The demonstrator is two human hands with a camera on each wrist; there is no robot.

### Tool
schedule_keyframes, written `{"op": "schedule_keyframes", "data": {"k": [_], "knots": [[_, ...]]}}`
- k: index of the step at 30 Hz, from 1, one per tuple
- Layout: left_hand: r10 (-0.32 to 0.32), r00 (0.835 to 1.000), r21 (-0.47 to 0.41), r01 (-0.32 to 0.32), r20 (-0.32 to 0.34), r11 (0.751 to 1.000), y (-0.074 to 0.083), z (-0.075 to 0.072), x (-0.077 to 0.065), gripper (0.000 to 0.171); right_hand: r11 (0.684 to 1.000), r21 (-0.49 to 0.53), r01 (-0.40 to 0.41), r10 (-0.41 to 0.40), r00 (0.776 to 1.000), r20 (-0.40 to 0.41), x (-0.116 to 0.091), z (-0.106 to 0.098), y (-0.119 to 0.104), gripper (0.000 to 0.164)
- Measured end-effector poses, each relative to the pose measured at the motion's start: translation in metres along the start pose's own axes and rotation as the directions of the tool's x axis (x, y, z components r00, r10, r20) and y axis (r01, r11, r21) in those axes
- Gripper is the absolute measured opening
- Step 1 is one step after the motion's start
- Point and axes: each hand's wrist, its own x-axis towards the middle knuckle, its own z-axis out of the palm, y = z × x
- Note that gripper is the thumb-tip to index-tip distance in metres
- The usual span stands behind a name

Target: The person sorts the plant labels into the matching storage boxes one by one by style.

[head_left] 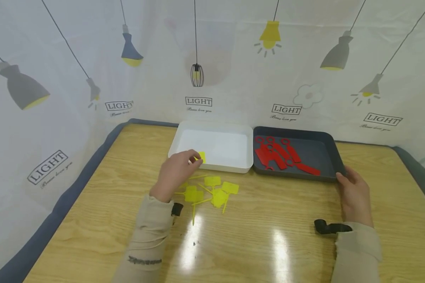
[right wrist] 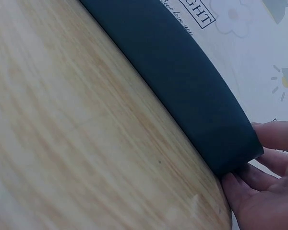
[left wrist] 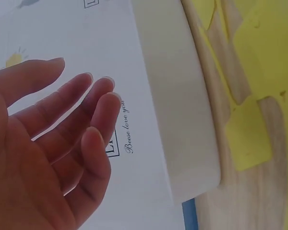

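Observation:
My left hand [head_left: 178, 169] hovers over the near left edge of a white tray [head_left: 248, 151]. In the left wrist view its fingers are loosely bent, with nothing between them. A yellow plant label [head_left: 202, 157] lies in that tray, partly hidden behind the fingers. Several more yellow T-shaped plant labels [head_left: 212, 181] lie in a loose heap on the table just in front. At the near right corner of the dark grey tray [head_left: 326, 157], my right hand [head_left: 355, 193] grips the rim between thumb and fingers. Flat red pieces [head_left: 278, 155], some with ring ends, lie inside it.
Both trays stand side by side at the back of the wooden table [head_left: 255, 239]. Behind them hangs a pale cloth [head_left: 230, 106] printed with lamps. A black strap [head_left: 331, 227] is on the right wrist and another [head_left: 177, 209] on the left.

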Motion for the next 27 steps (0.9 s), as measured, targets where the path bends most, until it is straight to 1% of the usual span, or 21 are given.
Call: {"op": "schedule_keyframes", "data": {"k": [5, 7, 8, 10, 12, 15, 18, 21, 25, 27], "knots": [[0.021, 0.997, -0.133, -0.012, 0.069, 0.991, -0.004, 0.003, 0.001, 0.028, 0.999, 0.031, -0.009, 0.009, 1.0, 0.004, 0.0, 0.0, 0.001, 0.066], [0.03, 0.996, -0.163, -0.015, 0.087, 0.986, -0.005, 0.006, 0.003, 0.029, 0.999, 0.04, -0.006, 0.005, 1.0, 0.012, 0.0, -0.001, 0.001, 0.066], [0.034, 0.995, -0.162, -0.018, 0.097, 0.987, -0.005, 0.008, 0.004, 0.029, 0.999, 0.038, -0.004, 0.003, 1.0, 0.014, 0.0, -0.002, 0.001, 0.066], [0.04, 0.991, -0.15, -0.021, 0.128, 0.988, -0.005, 0.014, 0.007, 0.028, 0.999, 0.038, 0.001, -0.001, 1.0, 0.016, 0.001, -0.002, 0.0, 0.066], [0.05, 0.984, -0.137, -0.027, 0.174, 0.99, -0.004, 0.02, 0.009, 0.028, 0.999, 0.039, 0.004, -0.005, 1.0, 0.015, 0.001, -0.003, -0.001, 0.066], [0.08, 0.965, -0.122, -0.051, 0.25, 0.991, -0.002, 0.03, 0.011, 0.032, 0.999, 0.046, 0.003, -0.003, 1.0, 0.014, 0.001, -0.004, -0.002, 0.066], [0.123, 0.945, -0.077, -0.104, 0.304, 0.992, 0.002, 0.038, 0.011, 0.038, 0.999, 0.046, -0.003, 0.002, 1.0, 0.012, 0.0, -0.004, -0.003, 0.066], [0.161, 0.934, -0.002, -0.169, 0.319, 0.986, 0.004, 0.044, 0.007, 0.043, 0.998, 0.059, -0.006, 0.005, 1.0, 0.012, -0.001, -0.004, -0.003, 0.067], [0.19, 0.932, 0.089, -0.227, 0.309, 0.97, 0.006, 0.05, 0.0, 0.046, 0.998, 0.068, -0.003, 0.001, 1.0, 0.019, -0.001, -0.001, -0.003, 0.067], [0.196, 0.932, 0.128, -0.244, 0.306, 0.961, 0.006, 0.053, -0.002, 0.046, 0.998, 0.066, -0.006, 0.004, 1.0, 0.025, 0.0, -0.001, -0.003, 0.068]]}}
